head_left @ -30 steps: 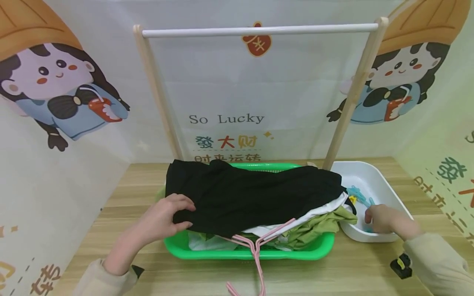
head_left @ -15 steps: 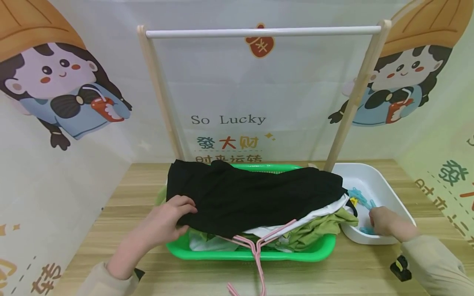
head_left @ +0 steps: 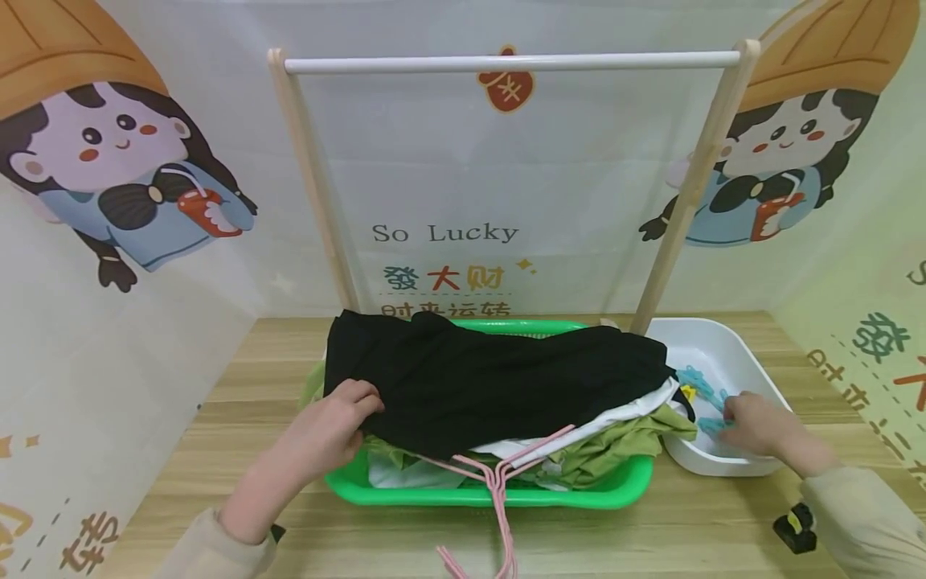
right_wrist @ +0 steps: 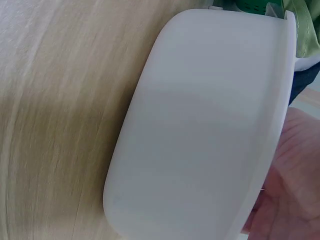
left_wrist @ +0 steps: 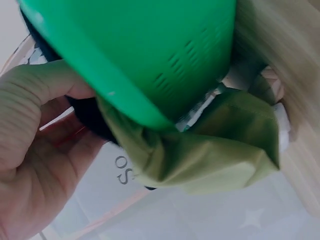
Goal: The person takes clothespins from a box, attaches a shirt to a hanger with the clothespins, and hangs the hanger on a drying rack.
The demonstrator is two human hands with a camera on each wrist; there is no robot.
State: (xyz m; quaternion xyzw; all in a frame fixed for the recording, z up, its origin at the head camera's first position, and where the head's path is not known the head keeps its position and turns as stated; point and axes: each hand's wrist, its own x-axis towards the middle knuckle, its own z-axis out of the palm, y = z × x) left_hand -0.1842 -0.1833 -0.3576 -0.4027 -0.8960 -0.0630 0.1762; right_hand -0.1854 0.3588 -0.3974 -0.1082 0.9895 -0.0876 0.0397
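Observation:
A black garment (head_left: 499,378) lies across the top of the clothes heaped in a green basket (head_left: 485,498). My left hand (head_left: 329,426) holds its left end; in the left wrist view the black cloth shows between thumb and fingers beside the basket's rim. Pink hangers (head_left: 499,482) poke out from under the garment, their hooks hanging over the front rim. To the right, my right hand (head_left: 758,426) reaches into a white tray (head_left: 723,346), fingertips down among light blue plastic clips (head_left: 712,426). The tray's wall hides those fingertips in the right wrist view, so I cannot tell whether they grip a clip.
White cloth (head_left: 629,416) and a green garment (head_left: 615,450) spill toward the basket's right front. Behind the basket stands a wooden rack with a white bar (head_left: 506,63). A small black object (head_left: 796,529) lies on the wooden table (head_left: 376,547) below the tray.
My left thumb has closed in toward the fingers at the black garment, whose lower left edge has risen slightly. The pink hangers have shifted a little left. My right hand has moved slightly within the tray.

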